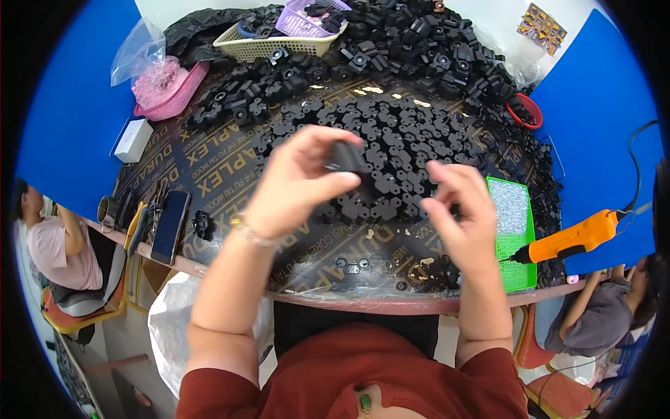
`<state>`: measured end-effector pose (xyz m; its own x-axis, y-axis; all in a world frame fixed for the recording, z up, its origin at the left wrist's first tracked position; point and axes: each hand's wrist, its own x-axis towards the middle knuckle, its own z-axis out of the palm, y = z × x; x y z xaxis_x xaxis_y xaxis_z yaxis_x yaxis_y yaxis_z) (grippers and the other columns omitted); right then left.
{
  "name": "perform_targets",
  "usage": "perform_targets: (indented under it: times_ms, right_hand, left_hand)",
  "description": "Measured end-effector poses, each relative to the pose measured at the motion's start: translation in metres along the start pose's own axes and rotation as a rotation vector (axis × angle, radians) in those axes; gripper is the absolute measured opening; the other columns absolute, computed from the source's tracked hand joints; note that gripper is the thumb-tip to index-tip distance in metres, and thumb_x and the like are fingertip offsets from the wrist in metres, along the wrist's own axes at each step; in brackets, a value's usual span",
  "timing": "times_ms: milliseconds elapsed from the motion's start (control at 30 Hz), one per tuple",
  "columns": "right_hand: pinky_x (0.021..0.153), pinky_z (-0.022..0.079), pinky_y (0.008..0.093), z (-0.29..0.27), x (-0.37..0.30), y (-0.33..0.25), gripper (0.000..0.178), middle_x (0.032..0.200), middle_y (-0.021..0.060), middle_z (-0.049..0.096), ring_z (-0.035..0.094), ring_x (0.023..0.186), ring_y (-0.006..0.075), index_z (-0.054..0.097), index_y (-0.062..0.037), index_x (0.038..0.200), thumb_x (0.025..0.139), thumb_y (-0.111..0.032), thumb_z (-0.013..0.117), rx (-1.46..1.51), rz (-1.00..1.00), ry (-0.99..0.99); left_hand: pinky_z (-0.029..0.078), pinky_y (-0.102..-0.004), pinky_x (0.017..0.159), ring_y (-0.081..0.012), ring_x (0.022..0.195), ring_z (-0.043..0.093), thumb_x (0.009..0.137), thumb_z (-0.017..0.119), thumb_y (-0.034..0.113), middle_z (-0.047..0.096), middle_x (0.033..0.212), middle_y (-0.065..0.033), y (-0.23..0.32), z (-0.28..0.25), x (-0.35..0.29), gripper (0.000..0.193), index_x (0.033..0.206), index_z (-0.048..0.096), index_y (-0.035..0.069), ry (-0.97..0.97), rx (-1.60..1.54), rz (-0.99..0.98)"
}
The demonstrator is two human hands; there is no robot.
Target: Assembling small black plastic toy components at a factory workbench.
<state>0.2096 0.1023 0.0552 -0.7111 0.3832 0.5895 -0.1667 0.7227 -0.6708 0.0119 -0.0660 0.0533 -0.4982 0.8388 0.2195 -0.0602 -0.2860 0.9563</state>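
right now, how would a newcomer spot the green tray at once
On the dark table, look right, just past the right hand. There lies a rectangular green tray, small silvery pieces filling its far part, an orange corded tool reaching over its near part. Bright green sets it apart from the black parts beside it.

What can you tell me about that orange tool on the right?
The orange tool looks like an electric screwdriver: a long, smooth, seemingly plastic body with a black strip along its lower side and a black nose ending in a thin dark tip. It lies aslant, the nose pointing left over the green tray, its back end to the right. A dark cord rises behind that end. The right hand is apart from it. Whether it is running, I can't tell.
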Motion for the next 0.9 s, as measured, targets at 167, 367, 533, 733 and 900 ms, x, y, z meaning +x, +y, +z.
perform_targets:
  times_ms: [167, 367, 533, 733, 900]
  right_hand:
    - [0.068, 0.047, 0.0211, -0.040, -0.030, -0.005, 0.042, 0.112, 0.0098, 0.060, 0.056, 0.076, 0.0086, 0.064, 0.0004, 0.123, 0.081, 0.006, 0.068, 0.041, 0.122, 0.074]
    - [0.073, 0.047, 0.0216, -0.043, -0.062, 0.017, 0.034, 0.111, 0.0078, 0.061, 0.057, 0.081, 0.0098, 0.066, 0.0004, 0.118, 0.084, 0.005, 0.066, 0.111, 0.347, 0.039]
    - [0.068, 0.048, 0.0226, -0.029, -0.060, 0.010, 0.020, 0.096, 0.0066, 0.067, 0.060, 0.077, 0.0112, 0.071, 0.0001, 0.105, 0.086, 0.003, 0.067, -0.051, 0.308, -0.053]
    - [0.079, 0.054, 0.0372, 0.026, -0.074, 0.003, 0.025, 0.099, 0.0087, 0.067, 0.064, 0.091, 0.0299, 0.071, -0.0066, 0.101, 0.077, -0.007, 0.077, -0.233, -0.084, -0.430]
    - [0.096, 0.046, 0.0415, 0.065, -0.077, -0.005, 0.028, 0.105, 0.0044, 0.064, 0.056, 0.109, 0.0278, 0.068, -0.0098, 0.103, 0.077, -0.016, 0.077, -0.270, -0.175, -0.651]
  left_hand:
    - [0.047, -0.0337, 0.101, -0.0230, 0.122, 0.057, 0.069, 0.080, -0.002, 0.058, 0.132, -0.0122, 0.020, -0.073, -0.056, 0.053, 0.118, 0.063, 0.007, 0.300, 0.763, 0.058]
    - [0.041, -0.0409, 0.105, -0.0332, 0.119, 0.050, 0.061, 0.082, -0.006, 0.047, 0.136, -0.0130, -0.041, -0.083, -0.095, 0.052, 0.108, 0.065, 0.010, 0.301, 1.360, 0.135]
    - [0.054, -0.0299, 0.084, -0.0248, 0.107, 0.054, 0.072, 0.075, -0.008, 0.044, 0.133, -0.0143, -0.046, -0.086, -0.079, 0.040, 0.108, 0.067, 0.009, 0.278, 1.138, 0.063]
    - [0.053, -0.0260, 0.074, -0.0181, 0.102, 0.054, 0.075, 0.055, -0.009, 0.047, 0.126, -0.0101, -0.037, -0.089, -0.062, 0.040, 0.112, 0.059, 0.005, 0.329, 0.859, 0.040]
    - [0.051, -0.0372, 0.087, -0.0296, 0.100, 0.060, 0.080, 0.061, 0.000, 0.059, 0.111, -0.0144, -0.022, -0.158, -0.001, 0.028, 0.108, 0.063, 0.004, 0.473, 1.243, 0.235]
